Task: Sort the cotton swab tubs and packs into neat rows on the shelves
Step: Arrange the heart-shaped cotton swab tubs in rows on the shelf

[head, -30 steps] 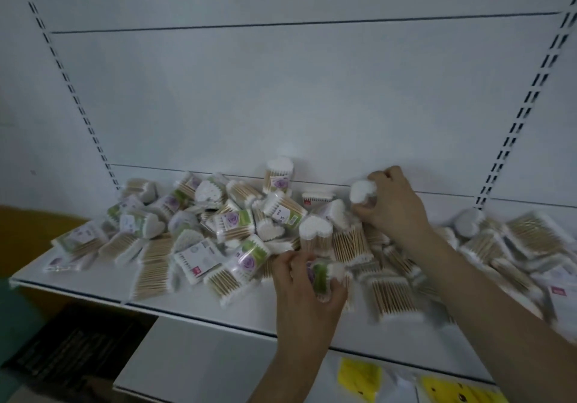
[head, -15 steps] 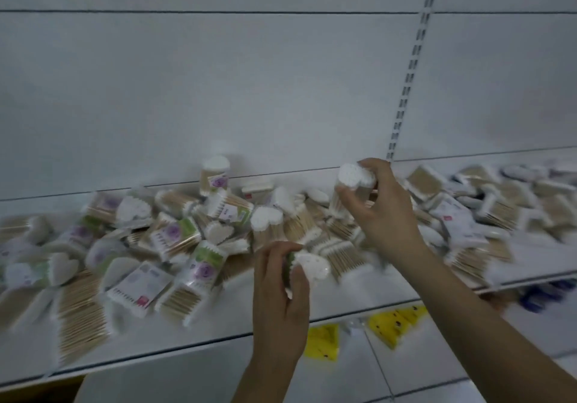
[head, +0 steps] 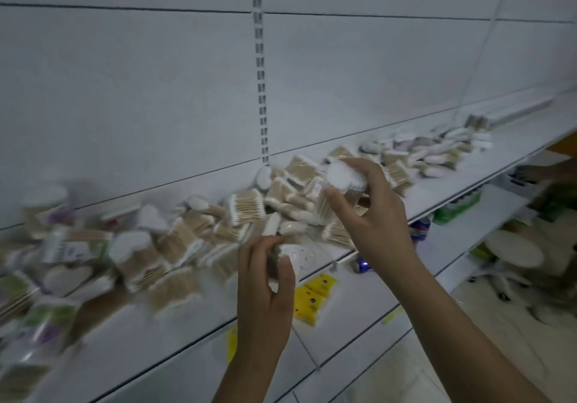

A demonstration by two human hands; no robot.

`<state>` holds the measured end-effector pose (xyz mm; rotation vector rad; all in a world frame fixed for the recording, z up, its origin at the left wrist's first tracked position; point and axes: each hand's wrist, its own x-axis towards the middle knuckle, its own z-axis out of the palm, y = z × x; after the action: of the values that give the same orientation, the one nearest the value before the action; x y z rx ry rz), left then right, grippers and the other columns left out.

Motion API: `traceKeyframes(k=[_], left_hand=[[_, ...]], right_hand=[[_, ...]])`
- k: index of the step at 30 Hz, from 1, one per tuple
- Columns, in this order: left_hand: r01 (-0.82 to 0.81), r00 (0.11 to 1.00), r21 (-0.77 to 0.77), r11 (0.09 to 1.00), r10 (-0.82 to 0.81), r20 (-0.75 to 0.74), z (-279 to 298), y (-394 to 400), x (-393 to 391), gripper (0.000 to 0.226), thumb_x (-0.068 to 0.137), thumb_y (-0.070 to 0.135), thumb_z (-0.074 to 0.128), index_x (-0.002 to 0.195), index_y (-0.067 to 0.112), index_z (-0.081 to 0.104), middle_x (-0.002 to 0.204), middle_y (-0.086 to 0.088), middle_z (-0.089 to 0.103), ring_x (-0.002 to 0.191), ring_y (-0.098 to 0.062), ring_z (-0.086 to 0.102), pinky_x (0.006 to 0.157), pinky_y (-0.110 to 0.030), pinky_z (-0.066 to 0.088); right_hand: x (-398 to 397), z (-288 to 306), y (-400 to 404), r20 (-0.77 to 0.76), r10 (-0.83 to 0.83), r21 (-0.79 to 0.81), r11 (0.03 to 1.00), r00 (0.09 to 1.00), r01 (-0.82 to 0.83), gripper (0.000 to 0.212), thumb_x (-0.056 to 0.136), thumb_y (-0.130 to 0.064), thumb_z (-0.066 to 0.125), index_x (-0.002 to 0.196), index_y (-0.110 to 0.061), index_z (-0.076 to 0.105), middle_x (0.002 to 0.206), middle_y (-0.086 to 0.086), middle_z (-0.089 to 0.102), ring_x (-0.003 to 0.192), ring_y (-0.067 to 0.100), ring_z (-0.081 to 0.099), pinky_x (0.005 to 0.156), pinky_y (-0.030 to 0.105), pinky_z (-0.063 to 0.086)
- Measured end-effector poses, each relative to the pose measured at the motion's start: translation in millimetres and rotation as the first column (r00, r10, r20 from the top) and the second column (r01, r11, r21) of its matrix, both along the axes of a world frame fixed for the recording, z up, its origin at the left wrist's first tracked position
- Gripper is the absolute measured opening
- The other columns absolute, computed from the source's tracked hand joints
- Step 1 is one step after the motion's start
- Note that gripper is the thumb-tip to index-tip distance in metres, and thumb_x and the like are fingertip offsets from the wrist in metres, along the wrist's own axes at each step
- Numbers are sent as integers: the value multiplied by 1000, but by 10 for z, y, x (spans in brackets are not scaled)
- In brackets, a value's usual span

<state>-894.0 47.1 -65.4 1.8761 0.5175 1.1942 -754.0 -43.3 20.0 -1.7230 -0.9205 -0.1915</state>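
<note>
Above the white shelf [head: 390, 215] I see my right hand [head: 371, 215] raised, fingers curled round a heart-shaped swab tub [head: 343, 181], white top tilted toward me. Lower and nearer, my left hand [head: 265, 293] grips a second tub [head: 293, 256] just over the shelf's front edge. Behind both, a loose heap of swab packs and tubs [head: 187, 231] lies scattered along the shelf, blurred at left. Yellow packets [head: 313, 296] sit on the shelf below.

Both hands have lifted their swab tubs clear of the pile, the right hand [head: 371, 215] higher.
</note>
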Motion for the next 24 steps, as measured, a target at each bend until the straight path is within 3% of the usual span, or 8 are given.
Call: traceKeyframes(k=[5,10,15,18,22,24], left_hand=[[93,996,22,995,-92,-3,42,-407,631,34,96,46,41,117,26,60,118,9,50,98,-6,57,77,-8,43],[158,987,47,986,-157,-20,52,-905,1365,31,96,42,43,117,27,59,119,7,50,99,-10,57,79,-10,44],[220,975,92,971,-216,-53,17,-1328,2043,30,97,41,43,119,27,59,119,10,46,99,-13,58,81,-19,48],[267,963,96,959,-262,-62,5,-1535,2419,32,97,41,43,119,24,59,121,8,46,102,-14,59,80,-11,46],[322,946,105,941,-316,-71,32,-1657,2888,34,96,40,42,118,22,60,121,5,47,109,-13,56,80,-6,43],[337,941,108,935,-332,-64,40,-1649,3132,35,95,40,42,117,20,60,120,4,48,111,-11,55,80,-6,43]], right_hand=[[529,54,-547,-7,-71,27,997,997,71,50,87,-55,63,129,-34,48,115,-17,60,100,3,61,88,31,54],[1131,102,-1115,-11,-86,22,996,996,86,48,88,-48,66,129,-32,48,110,-25,57,98,-7,57,78,8,46],[1725,110,-1605,-2,-122,14,992,992,122,51,88,-51,64,131,-31,47,115,-14,59,101,0,58,77,10,46],[2038,106,-1848,2,-159,25,987,987,158,58,83,-59,59,131,-29,47,112,-20,59,101,-7,56,76,4,41],[2463,64,-2031,-17,-199,14,980,980,199,62,82,-63,57,134,-29,46,111,-17,60,100,-2,58,80,13,45],[2685,47,-2058,-26,-217,21,976,976,217,59,84,-59,60,133,-28,47,107,-21,58,96,-6,56,75,6,41]])
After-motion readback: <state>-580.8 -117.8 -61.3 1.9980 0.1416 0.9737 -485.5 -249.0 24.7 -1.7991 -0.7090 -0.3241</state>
